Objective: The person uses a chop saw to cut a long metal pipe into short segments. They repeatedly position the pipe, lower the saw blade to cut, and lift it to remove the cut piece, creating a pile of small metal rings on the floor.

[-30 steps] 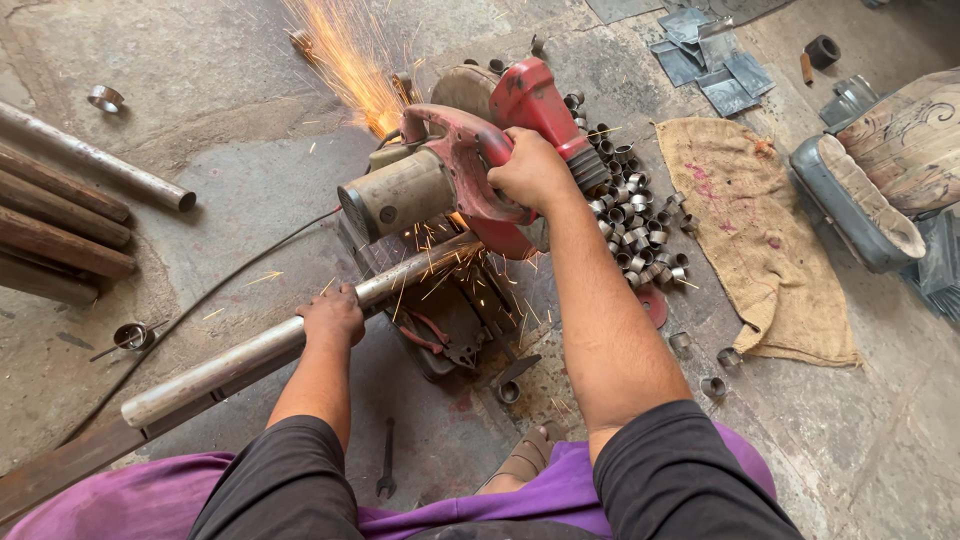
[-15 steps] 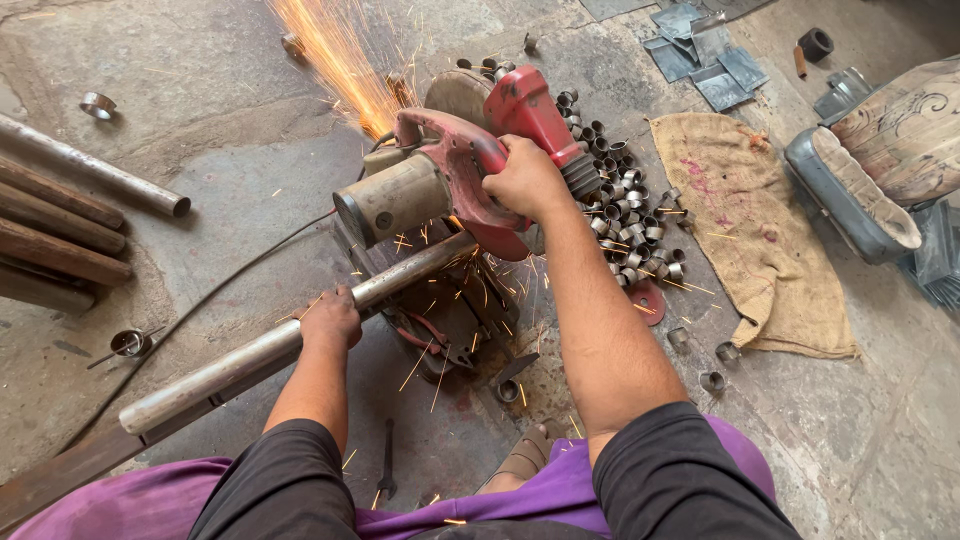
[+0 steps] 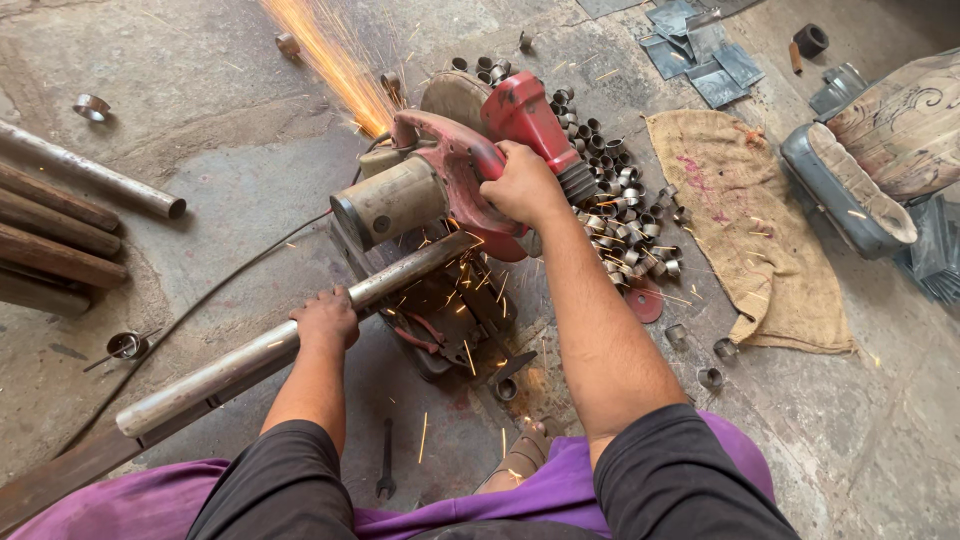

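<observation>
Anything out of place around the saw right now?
Yes. Cut rings are strewn loose over the floor beside the red chop saw, a spanner lies by the knee, and sparks spray across the concrete.

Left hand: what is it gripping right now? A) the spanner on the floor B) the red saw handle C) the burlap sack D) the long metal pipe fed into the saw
D: the left hand is wrapped around the long metal pipe that runs into the chop saw, while the right hand holds the saw's red handle.
</observation>
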